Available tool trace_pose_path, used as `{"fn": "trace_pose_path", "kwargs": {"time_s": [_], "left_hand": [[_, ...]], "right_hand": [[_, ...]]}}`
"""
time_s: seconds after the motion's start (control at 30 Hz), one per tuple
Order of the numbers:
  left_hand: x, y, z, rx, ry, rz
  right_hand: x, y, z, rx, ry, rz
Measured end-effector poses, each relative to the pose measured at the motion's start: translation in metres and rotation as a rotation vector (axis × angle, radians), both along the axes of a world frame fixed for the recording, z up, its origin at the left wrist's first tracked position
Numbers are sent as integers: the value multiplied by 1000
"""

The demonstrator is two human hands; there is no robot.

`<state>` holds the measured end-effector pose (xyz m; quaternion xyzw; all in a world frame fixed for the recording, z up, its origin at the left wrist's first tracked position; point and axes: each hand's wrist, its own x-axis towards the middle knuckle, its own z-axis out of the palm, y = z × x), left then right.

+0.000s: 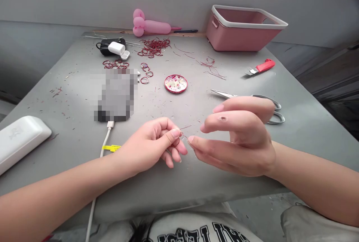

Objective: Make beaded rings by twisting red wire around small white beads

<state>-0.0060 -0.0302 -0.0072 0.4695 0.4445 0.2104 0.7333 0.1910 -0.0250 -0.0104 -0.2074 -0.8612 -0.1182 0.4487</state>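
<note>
My left hand (159,139) is closed in a pinch on a small dark red cord ring (176,143), held just above the near part of the table. Loose thin ends stick out of the pinch. My right hand (235,137) is close by on the right, its fingers spread apart. One of its lower fingertips meets a cord end; no firm grip shows there. Beyond both hands lies a round red-rimmed dish (175,92) of white and pink beads. Silver scissors (224,93) lie partly hidden behind my right hand.
Finished-looking cord rings (144,80) and a red cord pile (155,47) lie farther back. A utility knife (263,67) and pink bin (232,40) are at right. A white earbud case (116,48), blurred device (117,94), white cable (105,141) and white case (25,139) are left.
</note>
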Motion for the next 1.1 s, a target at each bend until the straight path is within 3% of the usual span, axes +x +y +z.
{"fn": "trace_pose_path", "kwargs": {"time_s": [0.07,0.17,0.27,0.33,0.4,0.47,0.6,0.67,0.73,0.83,0.93,1.1], "left_hand": [[0,2,0,-69,-173,33],[-4,2,1,-90,-353,6],[-8,0,1,7,-300,-144],[-9,-1,1,132,-131,-236],[-8,-3,1,251,61,-242],[-5,-3,1,287,186,-174],[-3,3,1,127,112,-6],[-3,7,0,48,16,70],[-3,9,-1,0,-71,128],[-4,9,-2,-6,-139,146],[-4,7,-1,19,-108,150],[-5,5,2,98,-20,63]], "right_hand": [[1,1,0,-28,61,-20],[5,4,5,-419,154,7],[8,7,9,-821,243,93],[7,8,10,-945,225,111],[6,7,10,-905,142,90],[4,5,7,-689,74,52],[3,1,-1,-121,70,-6],[4,1,-4,23,100,-15],[5,2,-3,9,109,-26],[6,7,2,-243,100,-44],[4,13,4,-442,118,26],[1,15,0,-351,-19,177]]}}
